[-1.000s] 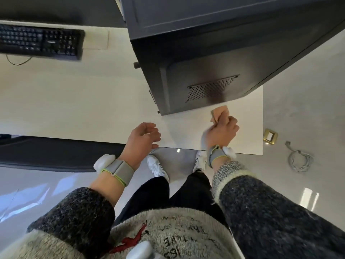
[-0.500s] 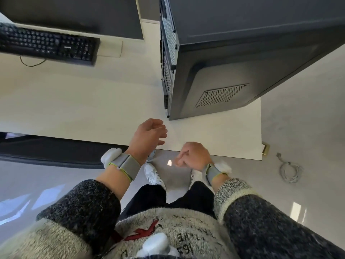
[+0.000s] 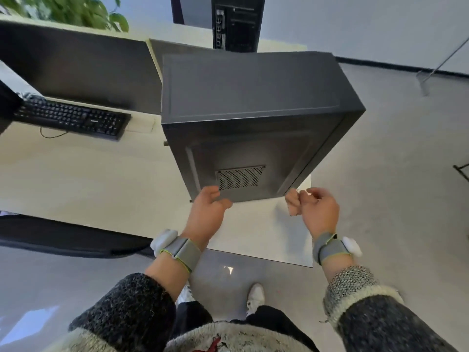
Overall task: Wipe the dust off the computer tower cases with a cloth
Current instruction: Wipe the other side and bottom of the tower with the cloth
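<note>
Half a second ago both hands hung low by the worktop's (image 3: 88, 186) front edge, and the cloth (image 3: 292, 205) did not show. Now they are raised to the foot of the tower (image 3: 248, 97). The view has also tipped up, so a second tower (image 3: 236, 24) and a plant (image 3: 68, 8) appear at the back, and the keyboard (image 3: 73, 118) sits further down the left of the frame. The tower stands upright on the worktop near its right front corner, with its side panel and vent (image 3: 239, 177) facing the person. The left hand (image 3: 206, 214) reaches forward, back of the hand up. Its fingers are loosely bent and apart, their tips lie on the panel's lower edge just left of the vent, and the thumb is spread to the right under that edge; it closes round nothing. The right hand (image 3: 318, 212) is held just off the tower's lower right corner, over the worktop's corner, wrist bent and knuckles up. Its fingers are curled inward and pinch the small bunched tan cloth, which sticks out to the left of the fingers, close beside the tower's corner; whether it touches the case cannot be told. Both wrists carry grey bands.
</note>
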The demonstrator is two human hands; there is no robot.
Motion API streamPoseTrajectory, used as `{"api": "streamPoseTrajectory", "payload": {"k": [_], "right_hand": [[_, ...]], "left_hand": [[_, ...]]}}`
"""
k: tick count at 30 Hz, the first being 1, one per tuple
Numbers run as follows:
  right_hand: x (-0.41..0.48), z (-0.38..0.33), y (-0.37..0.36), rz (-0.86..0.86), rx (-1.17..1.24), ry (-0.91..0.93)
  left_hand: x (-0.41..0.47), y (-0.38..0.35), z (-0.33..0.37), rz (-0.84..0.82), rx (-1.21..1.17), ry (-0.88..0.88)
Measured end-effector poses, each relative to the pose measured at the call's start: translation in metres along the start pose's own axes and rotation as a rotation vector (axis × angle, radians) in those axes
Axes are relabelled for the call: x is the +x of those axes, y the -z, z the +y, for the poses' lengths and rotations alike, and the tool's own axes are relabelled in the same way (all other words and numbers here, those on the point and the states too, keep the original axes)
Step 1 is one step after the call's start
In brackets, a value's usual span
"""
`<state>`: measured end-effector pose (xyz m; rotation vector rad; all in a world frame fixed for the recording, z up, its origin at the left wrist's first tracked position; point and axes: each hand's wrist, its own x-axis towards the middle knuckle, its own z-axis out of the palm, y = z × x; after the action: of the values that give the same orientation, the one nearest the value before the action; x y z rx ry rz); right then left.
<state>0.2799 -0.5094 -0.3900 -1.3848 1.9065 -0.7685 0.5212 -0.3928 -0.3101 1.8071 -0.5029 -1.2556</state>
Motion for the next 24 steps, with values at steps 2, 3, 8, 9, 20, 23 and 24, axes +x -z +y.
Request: {"api": "streamPoseTrajectory", "payload": {"k": [2, 3, 8, 9, 20, 23, 24], "right_hand": [[0.027, -0.008, 0.013, -0.030, -0.024, 0.023], [0.037, -0.012, 0.018, -0.083, -0.038, 0.054], [0.040, -0.039, 0.025, -0.274, -0.009, 0.191], [0.036, -0.033, 0.024, -0.248, -0.030, 0.197], [-0.008, -0.005, 0.070, -0.561, -0.155, 0.375], [0.004, -0.023, 0.080, -0.437, -0.104, 0.406], [0.007, -0.034, 0.084, -0.361, -0.052, 0.421]], "left_hand": [[-0.007, -0.018, 0.005, 0.054, 0.005, -0.008], [-0.014, -0.027, 0.008, 0.091, 0.003, -0.029], [-0.032, -0.047, 0.016, 0.232, -0.014, -0.157], [-0.031, -0.047, 0.015, 0.240, -0.018, -0.173], [-0.048, -0.053, 0.015, 0.399, -0.073, -0.208], [-0.055, -0.053, 0.010, 0.465, -0.036, -0.270], [-0.059, -0.055, 0.009, 0.480, -0.030, -0.299]]}}
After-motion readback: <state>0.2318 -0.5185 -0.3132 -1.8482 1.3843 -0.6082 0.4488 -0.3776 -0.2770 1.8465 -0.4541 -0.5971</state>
